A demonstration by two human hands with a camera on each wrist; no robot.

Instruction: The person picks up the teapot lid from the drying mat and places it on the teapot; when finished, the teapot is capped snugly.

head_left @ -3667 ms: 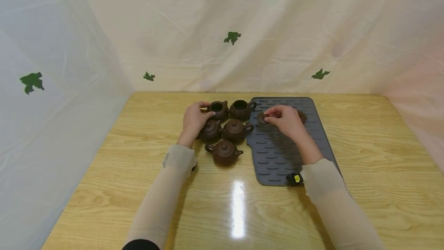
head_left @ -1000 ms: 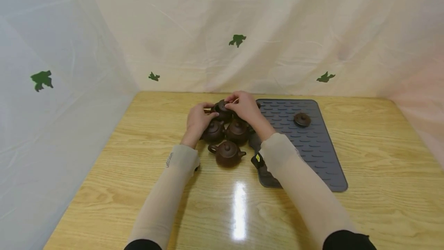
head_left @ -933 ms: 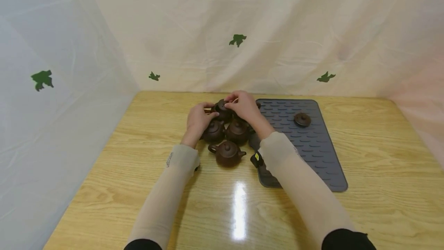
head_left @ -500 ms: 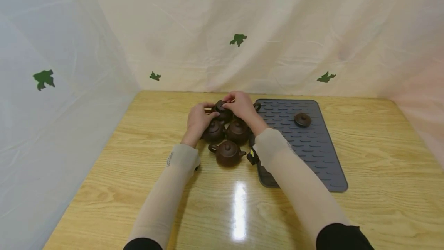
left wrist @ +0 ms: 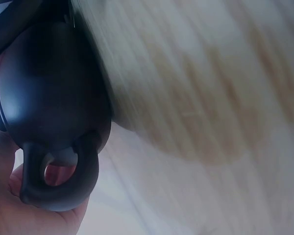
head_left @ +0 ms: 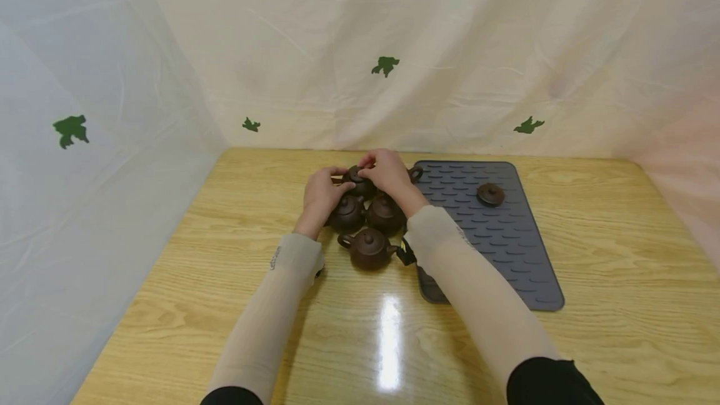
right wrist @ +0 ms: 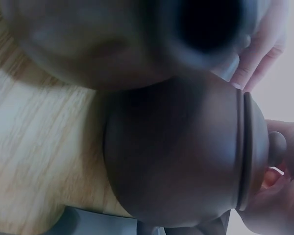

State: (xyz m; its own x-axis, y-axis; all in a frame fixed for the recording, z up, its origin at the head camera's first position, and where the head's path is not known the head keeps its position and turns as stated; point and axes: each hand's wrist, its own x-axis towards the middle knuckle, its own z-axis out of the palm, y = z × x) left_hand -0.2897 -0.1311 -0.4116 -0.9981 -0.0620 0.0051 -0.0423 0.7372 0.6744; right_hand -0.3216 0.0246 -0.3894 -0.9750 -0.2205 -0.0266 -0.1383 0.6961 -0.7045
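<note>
In the head view, the left hand holds the back-left dark brown teapot at its left, handle side. The thumb and fingers of the right hand pinch the lid, which sits over that pot's mouth. Close in front stand two lidded teapots, the middle-left teapot and the middle-right teapot; a front teapot is nearest the person. The right hand mostly hides the back-right teapot, leaving its handle in sight. A lidded teapot fills the left wrist view's left side.
A second loose lid lies on the dark grey ridged mat, right of the teapots. The wooden table ends at a pale curtain with green leaf and bird shapes.
The right hand has brought the lid left from the mat to the back-left teapot. Over the last second the lid has come down level on its mouth. The left hand stays in place.
</note>
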